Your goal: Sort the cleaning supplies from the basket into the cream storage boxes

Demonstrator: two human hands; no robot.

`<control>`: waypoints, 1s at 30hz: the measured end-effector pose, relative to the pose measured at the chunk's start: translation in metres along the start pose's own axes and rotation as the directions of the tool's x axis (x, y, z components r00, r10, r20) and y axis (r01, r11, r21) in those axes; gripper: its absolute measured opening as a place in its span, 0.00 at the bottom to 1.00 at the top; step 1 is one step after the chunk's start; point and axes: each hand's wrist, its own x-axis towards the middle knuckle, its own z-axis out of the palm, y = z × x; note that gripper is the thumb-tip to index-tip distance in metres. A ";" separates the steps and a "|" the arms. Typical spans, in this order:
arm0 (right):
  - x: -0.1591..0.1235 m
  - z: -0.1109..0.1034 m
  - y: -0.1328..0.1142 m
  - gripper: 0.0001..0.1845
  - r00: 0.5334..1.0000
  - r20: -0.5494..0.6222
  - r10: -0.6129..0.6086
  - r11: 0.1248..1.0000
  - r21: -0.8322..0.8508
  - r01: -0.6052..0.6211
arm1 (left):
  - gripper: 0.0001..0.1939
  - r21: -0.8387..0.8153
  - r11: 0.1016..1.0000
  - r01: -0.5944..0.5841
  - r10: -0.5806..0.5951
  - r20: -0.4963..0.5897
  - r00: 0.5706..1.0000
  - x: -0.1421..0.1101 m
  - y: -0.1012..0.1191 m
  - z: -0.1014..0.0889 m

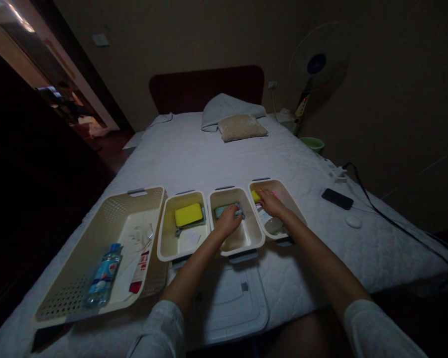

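My left hand [228, 221] reaches into the middle small bin [242, 243], its fingers closed on a grey-green cloth [221, 211] at the bottom. In the right small bin [294, 214], my right hand [272, 203] has its fingers closed at a yellow sponge [256, 196] by the left wall. Below that hand lies a clear round container [272, 225], with something pink beside the fingers. A larger yellow sponge [188, 215] rests on a dark cloth in the left small bin [165, 248], near a white piece [194, 237].
A large perforated basket [69, 263] at the left holds a blue bottle [105, 274], a red-and-white packet [139, 272] and whitish items. A translucent lid [231, 303] lies in front of the bins. A phone [337, 198], white oval object [353, 221] and cables are at the right.
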 end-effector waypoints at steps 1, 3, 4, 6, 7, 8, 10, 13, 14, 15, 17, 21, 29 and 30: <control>0.000 -0.002 -0.002 0.24 1.000 0.017 0.018 1.000 -0.022 -0.018 | 0.12 0.010 1.000 -0.004 0.004 0.003 1.000 0.000 0.000 0.000; -0.001 -0.007 -0.007 0.24 0.998 0.035 0.060 0.996 -0.060 -0.058 | 0.12 0.017 1.000 -0.004 0.004 0.002 1.000 -0.001 0.001 -0.001; -0.002 -0.010 -0.010 0.25 0.996 0.040 0.076 0.994 -0.079 -0.072 | 0.12 0.009 1.000 -0.001 0.001 -0.002 1.000 -0.001 0.002 -0.002; -0.006 -0.017 -0.018 0.27 0.995 0.030 0.093 0.990 -0.110 -0.089 | 0.11 -0.023 1.000 -0.006 0.006 -0.014 1.000 -0.003 0.004 -0.004; -0.008 -0.021 -0.022 0.28 0.996 0.015 0.090 0.989 -0.122 -0.087 | 0.11 -0.041 0.999 -0.018 0.017 -0.021 1.000 -0.004 0.006 -0.006; -0.011 -0.026 -0.027 0.28 0.997 -0.006 0.081 0.988 -0.133 -0.081 | 0.10 -0.057 0.998 -0.036 0.035 -0.026 0.999 -0.005 0.008 -0.009; -0.015 -0.036 -0.036 0.29 0.995 -0.061 0.073 0.984 -0.160 -0.082 | 0.11 -0.072 0.994 -0.079 0.077 -0.039 0.996 -0.010 0.011 -0.016; -0.018 -0.051 -0.049 0.26 0.981 -0.142 0.130 0.966 -0.205 -0.158 | 0.11 -0.058 0.989 -0.137 0.132 -0.072 0.989 -0.020 0.014 -0.033; -0.019 -0.055 -0.054 0.24 0.974 -0.158 0.161 0.959 -0.209 -0.192 | 0.11 -0.047 0.988 -0.150 0.146 -0.088 0.985 -0.025 0.014 -0.040; -0.018 -0.058 -0.060 0.23 0.969 -0.164 0.185 0.955 -0.204 -0.217 | 0.11 -0.038 0.987 -0.156 0.151 -0.108 0.983 -0.031 0.013 -0.049; -0.016 -0.061 -0.074 0.21 0.968 -0.157 0.193 0.961 -0.169 -0.219 | 0.11 -0.033 0.990 -0.138 0.131 -0.156 0.979 -0.043 0.009 -0.068; -0.007 -0.059 -0.119 0.23 0.986 -0.148 0.080 0.992 -0.082 -0.092 | 0.10 -0.057 0.997 -0.049 0.030 -0.293 0.956 -0.071 -0.012 -0.106; 0.017 -0.032 -0.261 0.21 0.944 -0.228 -0.239 0.956 0.117 0.271 | 0.10 -0.044 0.989 0.144 -0.148 -0.466 0.872 -0.142 -0.104 -0.178; 0.018 -0.026 -0.278 0.21 0.936 -0.226 -0.269 0.940 0.153 0.306 | 0.10 -0.050 0.981 0.190 -0.191 -0.468 0.863 -0.152 -0.117 -0.185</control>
